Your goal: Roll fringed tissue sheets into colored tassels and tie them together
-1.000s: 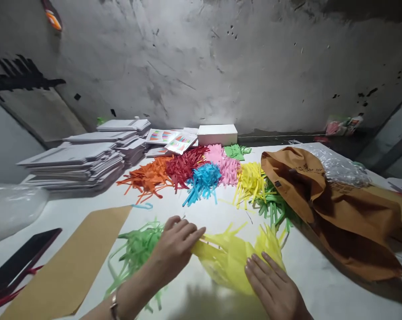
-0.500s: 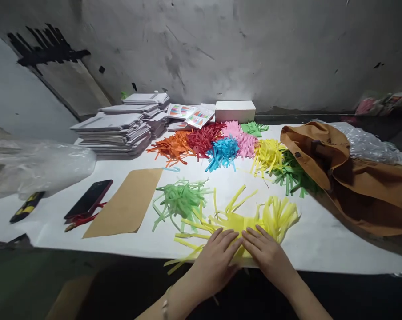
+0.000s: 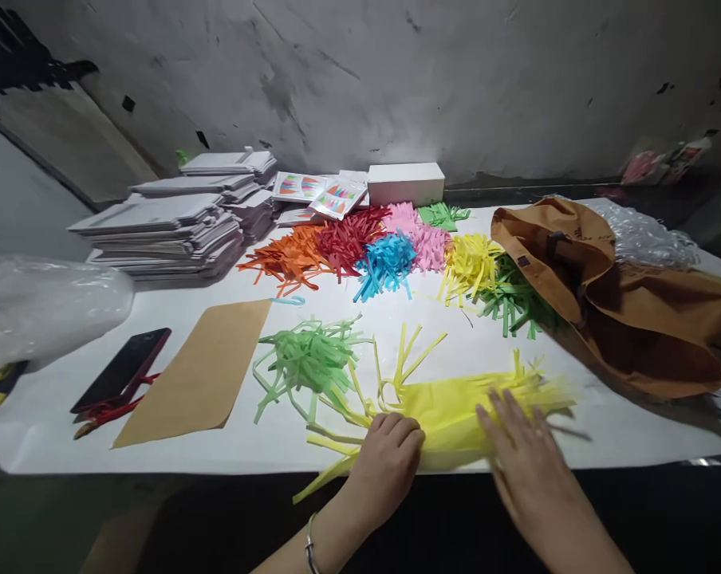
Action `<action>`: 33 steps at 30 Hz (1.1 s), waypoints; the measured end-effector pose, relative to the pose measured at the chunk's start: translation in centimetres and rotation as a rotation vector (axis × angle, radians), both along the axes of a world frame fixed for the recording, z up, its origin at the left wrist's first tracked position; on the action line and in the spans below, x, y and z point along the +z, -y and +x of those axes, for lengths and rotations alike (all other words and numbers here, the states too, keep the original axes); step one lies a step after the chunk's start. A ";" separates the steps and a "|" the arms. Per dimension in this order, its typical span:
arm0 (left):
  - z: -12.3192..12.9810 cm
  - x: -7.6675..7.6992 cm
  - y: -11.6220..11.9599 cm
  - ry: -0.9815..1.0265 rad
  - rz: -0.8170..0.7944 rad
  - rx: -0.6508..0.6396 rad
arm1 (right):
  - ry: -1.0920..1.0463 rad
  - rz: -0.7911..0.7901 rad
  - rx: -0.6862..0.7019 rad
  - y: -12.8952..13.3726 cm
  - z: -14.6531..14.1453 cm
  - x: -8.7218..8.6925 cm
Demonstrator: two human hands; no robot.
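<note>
A yellow fringed tissue sheet [image 3: 450, 410] lies at the table's front edge, its cut strips fanning out left and right. My left hand [image 3: 390, 454] grips the sheet's near left part with curled fingers. Spread and slightly blurred, the fingers of my right hand [image 3: 522, 446] rest over the sheet's right part, where the fringe starts. Light green tissue strips [image 3: 313, 355] lie to the left and touch some yellow strips.
Behind are orange [image 3: 289, 259], red, blue [image 3: 386, 263], pink and yellow fringe bundles. A brown cloth bag [image 3: 648, 327] is at right. Brown paper [image 3: 198, 371], a phone [image 3: 124, 367] and white stacks [image 3: 163, 231] are at left.
My right hand has moved right, away from my left hand, and its fingers have spread. My left fingers have curled onto the sheet, which now shows flatter and wider. The view has shifted.
</note>
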State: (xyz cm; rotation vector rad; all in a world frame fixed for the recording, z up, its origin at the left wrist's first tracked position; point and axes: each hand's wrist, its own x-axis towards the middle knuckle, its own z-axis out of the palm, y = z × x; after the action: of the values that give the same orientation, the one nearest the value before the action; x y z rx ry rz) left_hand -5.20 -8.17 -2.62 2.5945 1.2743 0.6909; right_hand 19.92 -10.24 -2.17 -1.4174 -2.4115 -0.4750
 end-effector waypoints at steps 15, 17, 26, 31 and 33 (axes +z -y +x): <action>-1.0 2.8 -6.1 -0.313 -0.075 0.096 | -0.330 0.057 0.360 -1.1 -3.2 -2.0; -3.2 3.9 -6.6 -0.329 -0.054 0.160 | -0.323 0.051 0.354 -1.2 -3.0 -2.0; -12.7 7.3 -1.6 -0.409 -0.015 0.351 | -0.373 0.048 0.352 -2.0 -5.2 -2.7; -4.1 4.7 0.6 -0.087 -0.143 0.011 | -0.383 -0.033 0.373 -1.9 -6.2 -2.1; -1.7 2.7 0.4 -0.070 -0.150 -0.013 | -0.389 -0.120 0.373 -1.7 -5.8 -1.7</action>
State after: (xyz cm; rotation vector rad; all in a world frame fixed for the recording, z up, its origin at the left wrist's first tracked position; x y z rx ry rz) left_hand -6.87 -8.57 0.05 2.5231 1.2757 0.4864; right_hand 14.13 -8.57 -3.91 -0.9551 -2.3255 0.0349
